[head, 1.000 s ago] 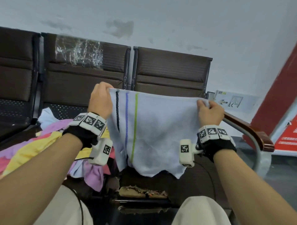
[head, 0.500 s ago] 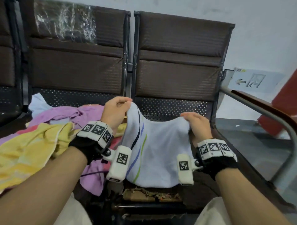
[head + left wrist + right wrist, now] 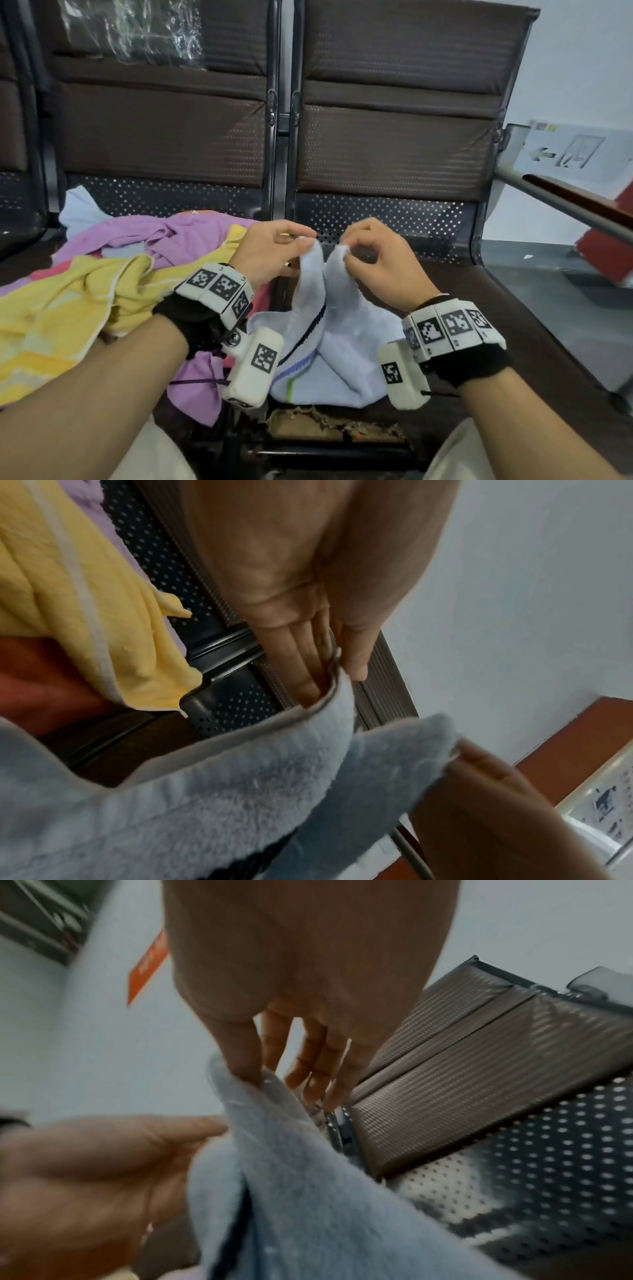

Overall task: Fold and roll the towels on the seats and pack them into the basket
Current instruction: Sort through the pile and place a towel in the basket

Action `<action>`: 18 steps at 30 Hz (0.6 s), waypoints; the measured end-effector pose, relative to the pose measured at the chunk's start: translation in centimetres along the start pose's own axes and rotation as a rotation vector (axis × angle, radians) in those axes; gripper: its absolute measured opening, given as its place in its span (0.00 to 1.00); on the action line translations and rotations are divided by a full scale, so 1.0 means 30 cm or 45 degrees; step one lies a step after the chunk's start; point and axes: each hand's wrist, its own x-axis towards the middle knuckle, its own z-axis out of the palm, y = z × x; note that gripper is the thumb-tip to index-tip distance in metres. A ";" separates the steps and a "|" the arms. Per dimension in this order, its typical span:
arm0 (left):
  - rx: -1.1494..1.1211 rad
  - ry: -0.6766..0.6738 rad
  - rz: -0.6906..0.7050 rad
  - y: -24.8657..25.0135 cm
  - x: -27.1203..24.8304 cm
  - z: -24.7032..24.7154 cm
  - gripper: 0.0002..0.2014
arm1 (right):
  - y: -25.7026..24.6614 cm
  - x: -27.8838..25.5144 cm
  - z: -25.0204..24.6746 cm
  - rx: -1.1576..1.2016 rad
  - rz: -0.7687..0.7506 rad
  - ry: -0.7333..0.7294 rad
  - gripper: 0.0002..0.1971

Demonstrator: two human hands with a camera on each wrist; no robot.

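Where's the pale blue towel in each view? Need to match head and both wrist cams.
Head: pale blue towel at centre, hanging between both hands.
Left wrist: pale blue towel fills the lower left.
Right wrist: pale blue towel at lower centre.
Shared landmark: perforated seat panel.

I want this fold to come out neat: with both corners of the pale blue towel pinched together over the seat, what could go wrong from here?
1. The left hand and right hand pinch only the corner tips of the pale blue towel; one could slip, spoiling the alignment.
2. Its lower part lies bunched on the seat, so creases may get folded in.
3. The yellow towel lies close alongside and may snag.
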 end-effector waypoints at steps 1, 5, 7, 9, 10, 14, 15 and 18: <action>-0.002 0.002 0.001 0.000 -0.001 0.001 0.05 | -0.010 0.001 0.006 0.113 0.027 -0.003 0.05; -0.018 -0.077 0.019 0.005 -0.017 0.022 0.05 | -0.021 0.004 0.018 0.171 0.111 -0.014 0.06; -0.037 -0.133 0.014 0.012 -0.029 0.029 0.06 | -0.021 -0.002 0.026 0.145 0.097 -0.012 0.06; -0.039 -0.187 0.011 0.018 -0.040 0.032 0.07 | -0.024 -0.006 0.031 0.134 0.101 0.008 0.06; -0.033 -0.206 0.007 0.022 -0.045 0.033 0.07 | -0.024 -0.008 0.031 0.118 0.109 0.021 0.06; -0.042 -0.268 -0.036 0.037 -0.065 0.036 0.10 | -0.031 -0.019 0.024 0.097 0.154 0.072 0.07; -0.053 -0.298 -0.041 0.038 -0.070 0.037 0.11 | -0.033 -0.022 0.021 0.099 0.159 0.078 0.08; -0.020 -0.362 -0.009 0.039 -0.082 0.034 0.12 | -0.044 -0.029 0.012 0.146 0.187 0.069 0.09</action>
